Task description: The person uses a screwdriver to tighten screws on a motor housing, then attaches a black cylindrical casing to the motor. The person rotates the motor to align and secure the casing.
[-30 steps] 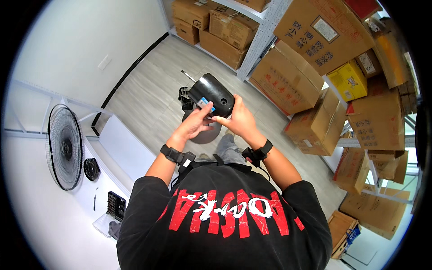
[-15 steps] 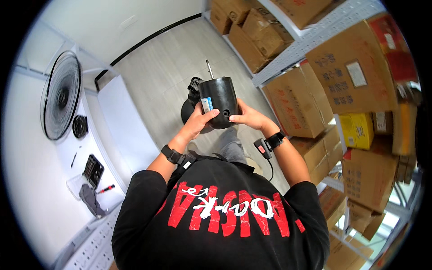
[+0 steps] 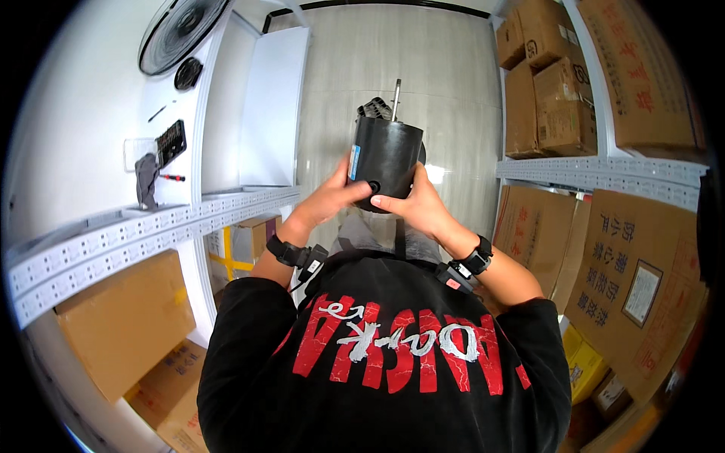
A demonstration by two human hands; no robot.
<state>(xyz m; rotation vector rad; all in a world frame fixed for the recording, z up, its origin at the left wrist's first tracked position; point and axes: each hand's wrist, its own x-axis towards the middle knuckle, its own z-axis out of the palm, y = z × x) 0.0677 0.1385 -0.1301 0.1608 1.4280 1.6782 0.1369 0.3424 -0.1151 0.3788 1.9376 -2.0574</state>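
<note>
A black fan motor housing (image 3: 391,155) is held up in front of my body, its metal shaft (image 3: 396,100) pointing away from me. My left hand (image 3: 336,198) grips its left side, beside a blue-and-white label (image 3: 354,161). My right hand (image 3: 417,202) wraps round its right side. Both thumbs lie on the near face, close to a round hole (image 3: 373,186). Behind the housing, a black slotted part (image 3: 374,108) shows; the housing covers the rest of it.
A white tabletop at left bears a round fan grille (image 3: 183,29), a black coil-like part (image 3: 188,73), a bit set (image 3: 171,143), a grey cloth (image 3: 146,180) and a red-and-black screwdriver (image 3: 173,178). Shelves with cardboard boxes (image 3: 630,279) stand at right; another box (image 3: 128,321) is lower left.
My view has swung round, so the shelves and the tabletop have shifted and straightened in the picture. Both hands keep hold of the housing, with the left thumb now nearer its hole.
</note>
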